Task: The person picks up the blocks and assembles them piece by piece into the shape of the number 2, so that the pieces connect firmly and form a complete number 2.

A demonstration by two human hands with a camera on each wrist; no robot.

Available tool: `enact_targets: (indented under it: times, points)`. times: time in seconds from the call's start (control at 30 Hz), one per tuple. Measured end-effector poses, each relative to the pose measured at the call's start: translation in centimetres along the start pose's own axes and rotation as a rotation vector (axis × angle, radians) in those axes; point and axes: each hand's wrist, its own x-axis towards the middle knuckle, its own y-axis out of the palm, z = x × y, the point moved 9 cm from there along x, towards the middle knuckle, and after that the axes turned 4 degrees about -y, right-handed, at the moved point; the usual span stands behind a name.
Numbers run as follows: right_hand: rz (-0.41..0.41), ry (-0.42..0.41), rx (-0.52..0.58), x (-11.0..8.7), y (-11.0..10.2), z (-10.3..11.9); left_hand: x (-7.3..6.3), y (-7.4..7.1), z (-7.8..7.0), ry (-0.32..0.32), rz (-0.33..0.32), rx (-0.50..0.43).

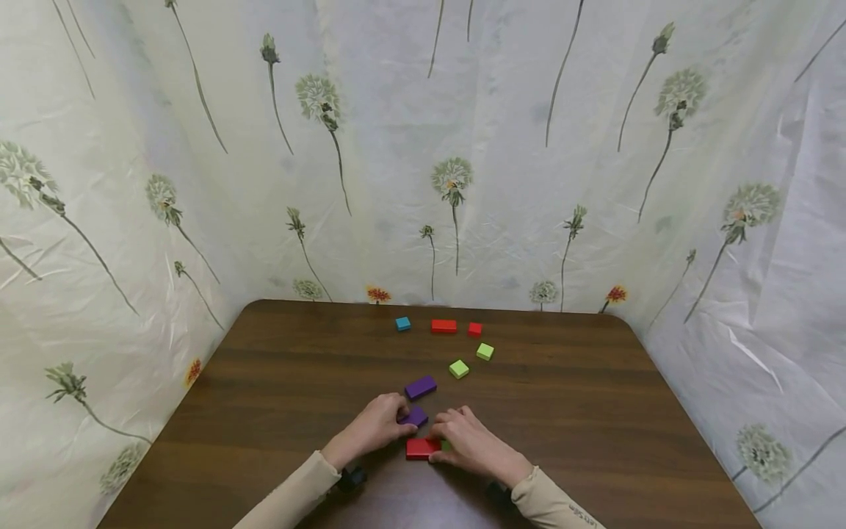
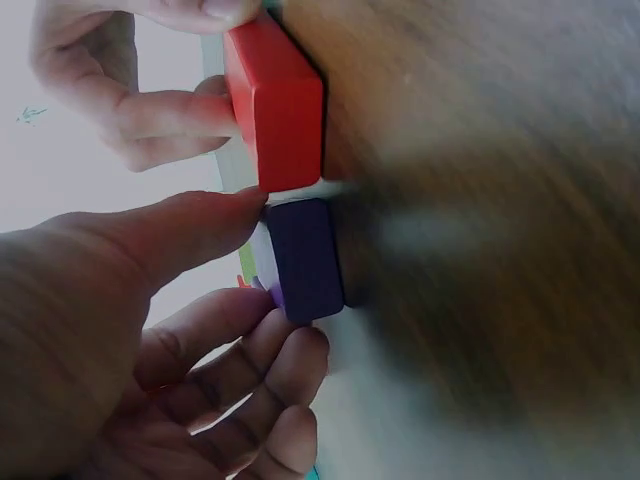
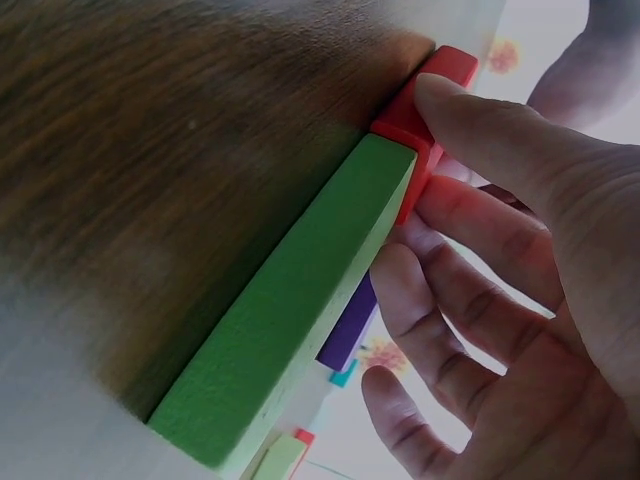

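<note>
My left hand (image 1: pixel 375 426) holds a purple block (image 2: pixel 308 262) between thumb and fingers on the tabletop. My right hand (image 1: pixel 474 444) pinches a red block (image 1: pixel 420 450), its thumb on the near side and fingertips on the far side. Against one end of the red block lies a long green block (image 3: pixel 285 300), mostly hidden under the right hand in the head view. The left thumb tip comes up to the corner between purple and red in the left wrist view. Just beyond the left hand lies another purple block (image 1: pixel 421 387).
Two lime-green blocks, one nearer (image 1: pixel 459 369) and one farther (image 1: pixel 485 351), lie past the purple ones. Toward the back edge are a blue block (image 1: pixel 403 323), a long red block (image 1: pixel 443 326) and a small red block (image 1: pixel 475 329). Flower-patterned curtains surround the brown table (image 1: pixel 297 367).
</note>
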Motion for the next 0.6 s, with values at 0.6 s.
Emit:
enact_targets:
  times: [0.6]
  points:
    - [-0.012, -0.004, -0.018, 0.04, 0.21, -0.02, -0.26, 0.12, -0.30, -0.015, -0.002, 0.018]
